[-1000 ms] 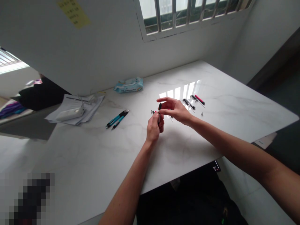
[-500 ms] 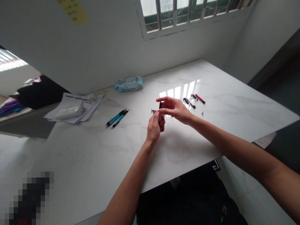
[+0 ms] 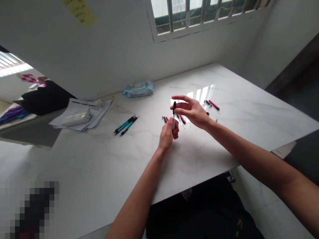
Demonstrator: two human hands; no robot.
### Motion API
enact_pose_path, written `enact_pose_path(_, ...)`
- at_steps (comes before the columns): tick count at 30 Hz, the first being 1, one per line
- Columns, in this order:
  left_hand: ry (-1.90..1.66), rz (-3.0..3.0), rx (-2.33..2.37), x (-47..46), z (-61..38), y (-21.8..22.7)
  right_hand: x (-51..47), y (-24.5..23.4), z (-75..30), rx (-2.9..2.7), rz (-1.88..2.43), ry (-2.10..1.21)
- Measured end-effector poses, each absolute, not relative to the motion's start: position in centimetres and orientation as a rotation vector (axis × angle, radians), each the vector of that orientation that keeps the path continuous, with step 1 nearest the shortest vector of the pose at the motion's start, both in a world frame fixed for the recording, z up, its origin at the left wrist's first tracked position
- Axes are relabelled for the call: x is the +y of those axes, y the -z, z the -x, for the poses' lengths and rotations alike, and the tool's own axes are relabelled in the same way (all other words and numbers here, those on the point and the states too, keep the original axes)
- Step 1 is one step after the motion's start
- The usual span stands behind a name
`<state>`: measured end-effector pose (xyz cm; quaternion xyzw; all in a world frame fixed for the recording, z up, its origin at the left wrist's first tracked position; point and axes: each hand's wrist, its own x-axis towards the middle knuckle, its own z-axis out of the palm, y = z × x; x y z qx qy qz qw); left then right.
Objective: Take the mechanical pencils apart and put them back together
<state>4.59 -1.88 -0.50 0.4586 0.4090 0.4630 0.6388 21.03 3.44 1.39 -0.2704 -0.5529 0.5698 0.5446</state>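
Note:
My left hand is closed around the lower end of a thin pen part, held upright over the white marble table. My right hand pinches the small black tip piece at its top between thumb and finger, the other fingers spread. Just behind my hands lie small red and black pen parts. Further right are more pen pieces, among them a red pen barrel.
Two teal and black pens lie to the left. A blue wipes pack sits by the wall. Papers with a white device and cable are at the far left. The table edge runs near my body.
Both hands rose slightly and shifted right. My right hand lifted the black tip piece higher, so the pen part now stands longer between the two hands.

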Motion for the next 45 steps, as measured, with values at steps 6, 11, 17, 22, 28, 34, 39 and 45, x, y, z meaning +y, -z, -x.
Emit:
enact_pose_path(6, -1.017, -1.055, 0.835, -2.4, -5.4, 0.8, 3.5, -2.8, -22.4, -1.282, 0.774, -1.246)
enact_pose_path(11, -1.029, -1.031, 0.821, -2.6, -5.9, 0.7, 4.2, -3.0, -22.8, -1.254, 0.818, -1.169)
enact_pose_path(17, -1.117, -0.992, 0.749, -2.4, -5.1, 0.3, 4.2, -3.4, -27.1, -1.26, 0.935, -0.852)
enact_pose_path(22, -1.149, -0.951, 0.744, -2.2, -4.6, -0.1, 1.3, -2.0, -33.7, -1.352, 1.362, -0.485)
enact_pose_path(28, -1.119, -0.96, 0.778, -2.4, -5.1, -0.1, -2.8, 1.7, -36.7, -1.567, 1.745, -0.439)
enact_pose_path(34, -1.109, -0.984, 0.774, -2.4, -5.1, 0.4, -4.2, 3.4, -36.2, -1.708, 1.781, -0.496)
enact_pose_path(39, -1.096, -0.982, 0.787, -2.3, -5.2, 0.6, -4.2, 3.4, -36.5, -1.754, 1.793, -0.484)
enact_pose_path(45, -1.094, -0.998, 0.769, -2.3, -5.4, 0.7, -4.2, 1.3, -34.7, -1.658, 1.673, -0.496)
